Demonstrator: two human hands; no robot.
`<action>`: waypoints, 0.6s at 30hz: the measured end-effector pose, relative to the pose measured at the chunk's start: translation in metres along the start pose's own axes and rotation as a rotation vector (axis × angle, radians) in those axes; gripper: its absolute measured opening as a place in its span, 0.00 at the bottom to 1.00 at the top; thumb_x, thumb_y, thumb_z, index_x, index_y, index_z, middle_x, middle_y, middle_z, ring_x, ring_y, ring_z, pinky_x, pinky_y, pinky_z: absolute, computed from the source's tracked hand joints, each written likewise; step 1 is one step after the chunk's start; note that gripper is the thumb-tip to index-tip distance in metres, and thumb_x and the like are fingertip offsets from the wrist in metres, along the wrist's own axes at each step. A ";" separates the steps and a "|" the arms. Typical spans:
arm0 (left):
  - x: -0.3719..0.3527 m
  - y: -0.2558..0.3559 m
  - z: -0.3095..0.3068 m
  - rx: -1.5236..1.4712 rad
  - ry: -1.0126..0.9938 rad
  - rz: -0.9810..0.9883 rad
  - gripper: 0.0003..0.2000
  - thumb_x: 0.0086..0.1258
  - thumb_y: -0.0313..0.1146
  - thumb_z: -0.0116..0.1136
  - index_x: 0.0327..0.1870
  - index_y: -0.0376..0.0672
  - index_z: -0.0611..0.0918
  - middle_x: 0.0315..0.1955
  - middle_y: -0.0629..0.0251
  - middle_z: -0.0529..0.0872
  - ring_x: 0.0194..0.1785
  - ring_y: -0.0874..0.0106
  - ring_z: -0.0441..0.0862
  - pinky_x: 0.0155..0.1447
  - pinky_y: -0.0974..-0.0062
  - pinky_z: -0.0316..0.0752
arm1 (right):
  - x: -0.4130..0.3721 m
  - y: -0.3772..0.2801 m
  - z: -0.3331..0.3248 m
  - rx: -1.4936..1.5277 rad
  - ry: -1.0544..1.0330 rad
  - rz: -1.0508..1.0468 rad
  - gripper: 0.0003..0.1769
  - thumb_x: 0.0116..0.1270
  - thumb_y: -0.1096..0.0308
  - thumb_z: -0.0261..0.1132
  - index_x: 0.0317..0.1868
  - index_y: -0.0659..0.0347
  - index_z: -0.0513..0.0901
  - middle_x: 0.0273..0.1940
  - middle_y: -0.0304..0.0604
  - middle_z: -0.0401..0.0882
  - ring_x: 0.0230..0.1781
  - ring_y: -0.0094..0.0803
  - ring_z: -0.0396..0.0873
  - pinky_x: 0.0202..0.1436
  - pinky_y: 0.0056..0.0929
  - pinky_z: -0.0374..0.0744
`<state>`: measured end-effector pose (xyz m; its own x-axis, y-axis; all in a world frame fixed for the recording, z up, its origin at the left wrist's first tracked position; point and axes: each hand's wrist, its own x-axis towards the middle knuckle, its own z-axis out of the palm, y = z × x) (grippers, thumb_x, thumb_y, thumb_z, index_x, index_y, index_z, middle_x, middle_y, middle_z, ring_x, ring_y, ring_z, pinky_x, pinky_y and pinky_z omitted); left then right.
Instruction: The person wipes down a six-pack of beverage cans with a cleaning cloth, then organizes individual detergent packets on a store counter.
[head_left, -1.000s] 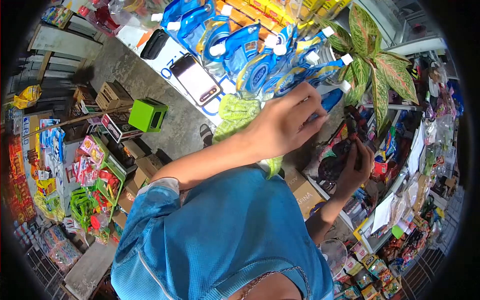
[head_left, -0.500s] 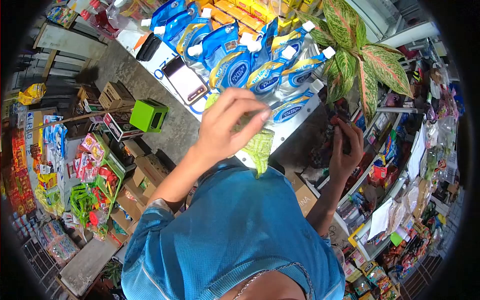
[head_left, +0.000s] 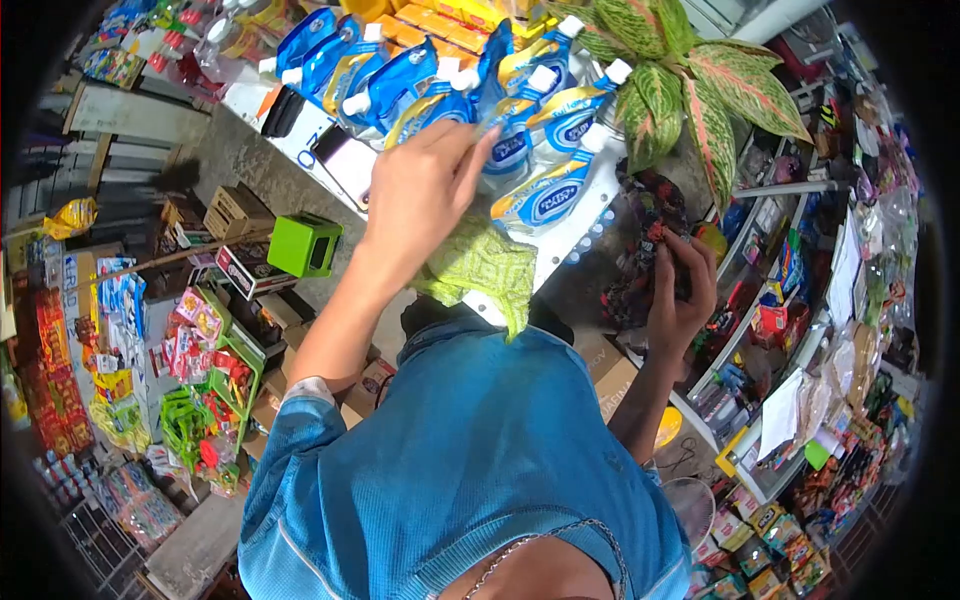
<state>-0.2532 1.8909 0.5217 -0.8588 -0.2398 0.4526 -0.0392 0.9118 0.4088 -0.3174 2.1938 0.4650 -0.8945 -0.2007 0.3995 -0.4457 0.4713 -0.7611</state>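
We're holding left hand (head_left: 420, 190) by white-capped pouches (head_left: 515, 110); sideways knock risking topple onto phone (head_left: 348, 170). Right hand (head_left: 682, 295) hovering beside dark fabric (head_left: 640, 280). Whether fingers are clamping, we cannot tell.

Grey floor (head_left: 248, 165) lies beside a green stool (head_left: 292, 246).

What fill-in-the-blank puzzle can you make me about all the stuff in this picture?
1. The pouches at the front of the table have ____ caps.
2. The little stool is ____.
3. The hand nearest the pouches is the person's ____ one.
4. The person's shirt is ____.

Missing words: white; green; left; blue.
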 end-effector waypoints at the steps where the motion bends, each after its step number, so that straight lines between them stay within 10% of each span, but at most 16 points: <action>1: 0.000 0.001 -0.001 -0.039 0.051 0.000 0.12 0.76 0.33 0.67 0.31 0.37 0.84 0.26 0.58 0.83 0.27 0.54 0.83 0.32 0.59 0.76 | -0.002 -0.001 -0.001 -0.005 0.014 0.011 0.12 0.68 0.75 0.74 0.51 0.61 0.92 0.48 0.46 0.84 0.53 0.38 0.82 0.60 0.33 0.77; 8: 0.014 0.021 -0.078 -0.206 0.368 -0.169 0.08 0.77 0.32 0.69 0.49 0.38 0.92 0.30 0.69 0.89 0.27 0.84 0.79 0.27 0.79 0.73 | -0.003 -0.003 0.000 0.050 0.038 0.015 0.12 0.69 0.75 0.73 0.51 0.63 0.92 0.47 0.46 0.84 0.52 0.36 0.82 0.60 0.32 0.77; 13: -0.011 0.026 -0.126 -0.471 0.609 -0.262 0.15 0.80 0.33 0.63 0.57 0.30 0.88 0.40 0.61 0.93 0.32 0.82 0.85 0.24 0.85 0.75 | -0.009 -0.014 -0.003 0.003 0.159 -0.014 0.11 0.70 0.77 0.72 0.51 0.64 0.92 0.46 0.45 0.85 0.50 0.34 0.81 0.60 0.30 0.76; 16: -0.033 0.010 -0.138 -0.473 0.600 -0.201 0.16 0.76 0.31 0.65 0.57 0.27 0.88 0.42 0.55 0.94 0.36 0.76 0.88 0.42 0.79 0.81 | -0.033 -0.025 -0.001 -0.019 0.266 -0.020 0.10 0.71 0.77 0.72 0.51 0.66 0.91 0.47 0.44 0.85 0.51 0.32 0.81 0.61 0.28 0.76; 18: -0.054 -0.004 -0.152 -0.494 0.267 -0.224 0.15 0.73 0.29 0.67 0.54 0.26 0.89 0.40 0.56 0.94 0.38 0.74 0.89 0.50 0.76 0.80 | -0.049 -0.048 0.001 0.028 0.400 0.041 0.10 0.72 0.77 0.71 0.52 0.66 0.91 0.47 0.42 0.86 0.51 0.29 0.80 0.60 0.26 0.75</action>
<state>-0.1294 1.8493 0.6162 -0.6964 -0.5418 0.4706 0.0932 0.5820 0.8078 -0.2518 2.1797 0.4811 -0.8297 0.1707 0.5315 -0.4153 0.4474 -0.7920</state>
